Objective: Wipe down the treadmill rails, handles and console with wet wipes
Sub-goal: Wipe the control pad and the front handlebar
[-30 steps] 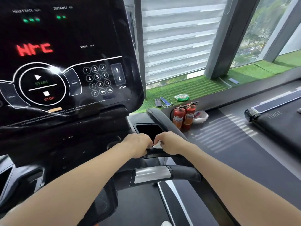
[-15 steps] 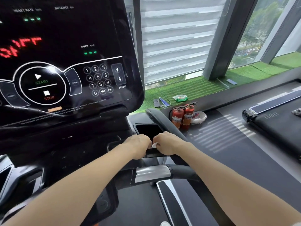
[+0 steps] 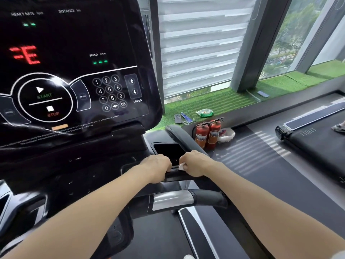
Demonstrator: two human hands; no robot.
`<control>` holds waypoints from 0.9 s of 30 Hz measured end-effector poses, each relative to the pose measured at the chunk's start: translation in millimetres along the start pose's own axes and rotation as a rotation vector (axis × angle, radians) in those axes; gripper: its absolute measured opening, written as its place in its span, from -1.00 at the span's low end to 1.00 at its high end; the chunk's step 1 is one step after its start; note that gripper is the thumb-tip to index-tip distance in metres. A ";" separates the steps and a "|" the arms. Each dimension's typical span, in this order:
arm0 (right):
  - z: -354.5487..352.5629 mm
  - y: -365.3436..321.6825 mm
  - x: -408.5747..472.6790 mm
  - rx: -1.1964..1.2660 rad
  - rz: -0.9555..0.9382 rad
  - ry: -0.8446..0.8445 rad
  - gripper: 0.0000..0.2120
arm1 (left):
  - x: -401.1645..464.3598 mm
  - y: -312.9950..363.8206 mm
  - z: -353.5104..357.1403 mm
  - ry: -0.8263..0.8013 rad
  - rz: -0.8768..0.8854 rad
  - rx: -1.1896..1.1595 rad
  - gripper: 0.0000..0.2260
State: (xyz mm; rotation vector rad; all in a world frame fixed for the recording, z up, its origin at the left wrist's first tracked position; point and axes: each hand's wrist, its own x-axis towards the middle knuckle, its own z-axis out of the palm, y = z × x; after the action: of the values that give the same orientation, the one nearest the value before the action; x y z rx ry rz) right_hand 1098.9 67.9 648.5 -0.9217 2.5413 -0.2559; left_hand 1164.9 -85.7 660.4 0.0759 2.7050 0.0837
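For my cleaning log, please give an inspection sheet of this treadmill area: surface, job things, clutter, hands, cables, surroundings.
Surface: black treadmill tray ledge under both hands; nothing seen spilled.
Job's things: crumpled white wet wipe; glossy black console, lit; silver-and-black handle bar.
Clutter: two red fire extinguishers, white plastic bag, green packet on the sill.
Hands: left hand curled on the ledge; right hand holds the wipe.
Cables: nothing seen.
Surroundings: white window blind, green artificial grass sill.
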 end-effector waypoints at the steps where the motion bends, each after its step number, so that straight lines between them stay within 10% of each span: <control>1: -1.0 2.5 -0.1 -0.018 0.004 0.000 -0.74 | -0.2 -0.5 0.0 -0.001 0.000 -0.008 -0.71; 27: -4.1 10.1 7.4 0.108 0.149 -0.048 -0.79 | 2.2 -8.2 1.2 0.000 0.030 -0.073 -0.65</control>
State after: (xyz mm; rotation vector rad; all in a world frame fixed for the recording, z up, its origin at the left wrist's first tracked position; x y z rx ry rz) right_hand 1086.2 71.0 646.6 -0.6857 2.5101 -0.3189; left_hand 1163.0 -93.7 657.8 0.0940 2.6982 0.1913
